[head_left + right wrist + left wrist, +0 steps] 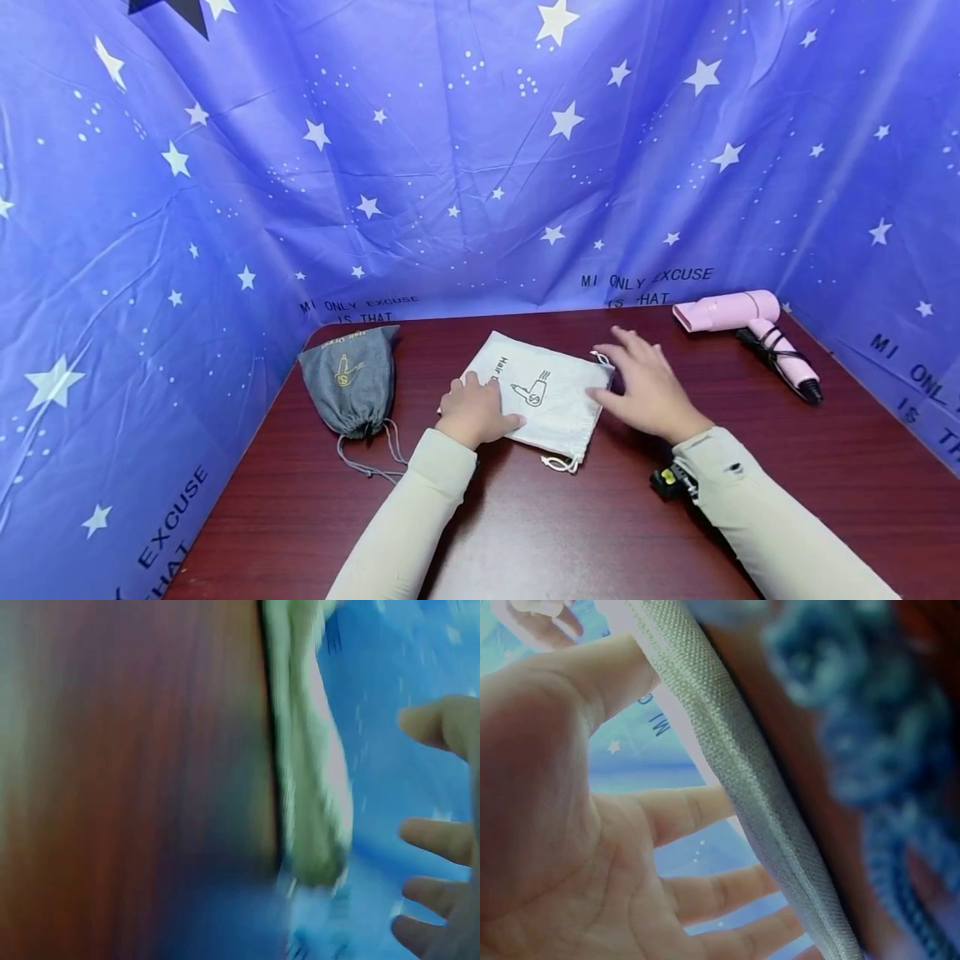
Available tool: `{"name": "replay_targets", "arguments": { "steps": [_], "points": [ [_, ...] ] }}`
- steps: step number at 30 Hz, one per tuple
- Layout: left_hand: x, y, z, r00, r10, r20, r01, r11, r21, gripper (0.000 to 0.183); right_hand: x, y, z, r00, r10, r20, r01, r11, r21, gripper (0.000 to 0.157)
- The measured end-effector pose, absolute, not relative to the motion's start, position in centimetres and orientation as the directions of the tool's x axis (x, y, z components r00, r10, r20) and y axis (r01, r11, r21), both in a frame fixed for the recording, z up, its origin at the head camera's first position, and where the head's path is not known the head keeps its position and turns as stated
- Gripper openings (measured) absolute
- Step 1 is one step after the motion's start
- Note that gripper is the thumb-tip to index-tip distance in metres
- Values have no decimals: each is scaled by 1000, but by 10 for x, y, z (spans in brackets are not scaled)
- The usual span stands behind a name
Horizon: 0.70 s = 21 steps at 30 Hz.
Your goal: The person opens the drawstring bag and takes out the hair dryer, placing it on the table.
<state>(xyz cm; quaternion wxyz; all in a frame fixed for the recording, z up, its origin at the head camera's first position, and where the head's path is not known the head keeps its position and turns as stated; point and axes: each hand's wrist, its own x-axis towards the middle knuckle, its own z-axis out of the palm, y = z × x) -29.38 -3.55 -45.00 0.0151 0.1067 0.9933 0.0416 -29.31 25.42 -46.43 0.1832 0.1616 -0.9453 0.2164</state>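
A white drawstring bag (562,417) with a printed hair dryer picture lies flat in the middle of the table. My left hand (476,410) rests on its left end, thumb and fingers spread; in the left wrist view the fingertips (697,806) meet the bag's fabric (742,761). Over the bag's right end, by the drawstring loops, hovers my right hand (651,390), fingers apart and straight. The right wrist view, blurred, shows a gap between those fingertips (424,832) and the bag (311,772). Whether anything is inside the bag cannot be seen.
A grey drawstring bag (358,387) with gold print lies on the left, its cords (885,772) close to my left wrist. A pink hair dryer (738,312) with a bundled black cord lies at the back right. Starry blue cloth (450,167) surrounds the dark red table (540,533).
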Motion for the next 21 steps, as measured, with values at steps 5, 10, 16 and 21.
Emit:
{"name": "replay_targets", "arguments": {
  "steps": [5,10,16,21],
  "points": [
    [-294,-34,-451,-978,202,-45,197,975,104,83,-275,217,-461,-844,-400,357,-491,844,-216,77],
    [-294,-32,-451,-978,200,-52,194,976,103,84,-265,201,-464,-841,-447,304,-516,833,-202,75],
    [-295,-33,-451,-978,203,-49,198,976,95,84,-262,200,-466,-855,-475,206,-515,822,-244,80],
    [-296,-33,-450,-976,211,-49,205,973,101,82,-264,200,-467,-859,-488,154,-512,821,-252,75]
  ]
}}
